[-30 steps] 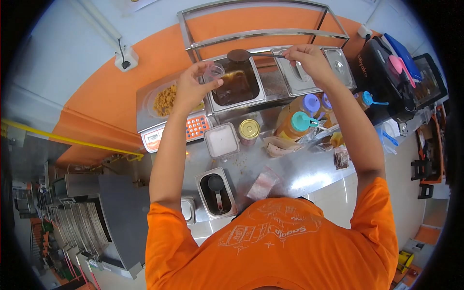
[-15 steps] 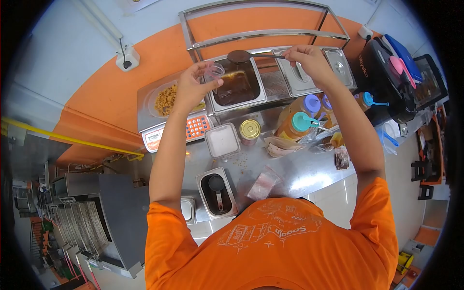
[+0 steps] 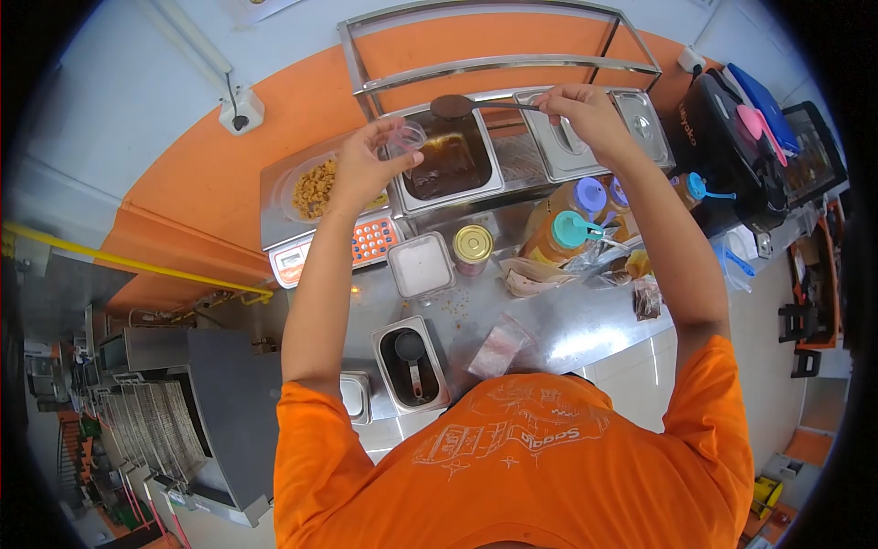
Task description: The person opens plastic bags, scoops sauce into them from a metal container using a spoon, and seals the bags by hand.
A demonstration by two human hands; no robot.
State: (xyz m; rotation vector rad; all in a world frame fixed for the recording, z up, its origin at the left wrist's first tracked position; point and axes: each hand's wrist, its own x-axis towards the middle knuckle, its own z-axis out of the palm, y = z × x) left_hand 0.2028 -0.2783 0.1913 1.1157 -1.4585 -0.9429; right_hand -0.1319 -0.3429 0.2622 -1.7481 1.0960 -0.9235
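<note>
While the left hand [image 3: 370,157] has a clear cup [image 3: 410,137] in its grip over the left side of the pan [image 3: 453,199] and the right hand [image 3: 583,115] pinches a dark ladle [image 3: 453,107] above its far rim, ladling appears in hand, the next move calling for level alignment.

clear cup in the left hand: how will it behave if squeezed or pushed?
The clear cup is small and see-through, likely thin plastic: probably light, apt to flex. Held at a tray of dark liquid, it might turn slippery if splashed.
</note>
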